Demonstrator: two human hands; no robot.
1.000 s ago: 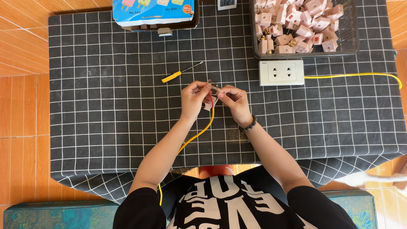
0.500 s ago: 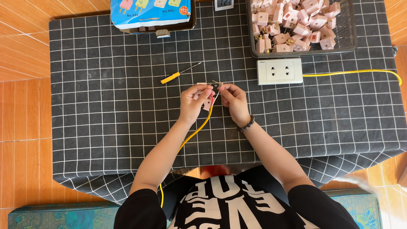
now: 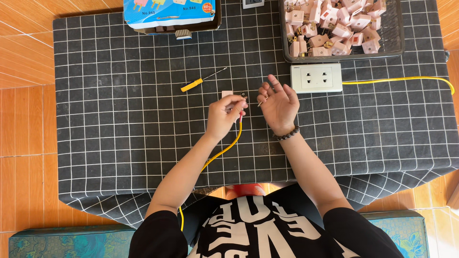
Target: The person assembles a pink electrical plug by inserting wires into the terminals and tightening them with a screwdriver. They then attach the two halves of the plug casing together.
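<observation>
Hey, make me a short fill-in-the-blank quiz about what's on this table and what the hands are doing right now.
1. The left hand pinches the end of a ______ cable.
2. The screwdriver lying on the checked cloth has a ______ handle.
3. The pink plugs are piled in a black ______.
4. The white socket block lies just beyond the ______ hand, which wears a bead bracelet.

Missing words: yellow; yellow; basket; right

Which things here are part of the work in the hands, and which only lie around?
In use:
left hand
right hand
yellow cable
small pink plug part

Lying about:
yellow screwdriver
white socket block
basket of pink plugs
blue box
</observation>
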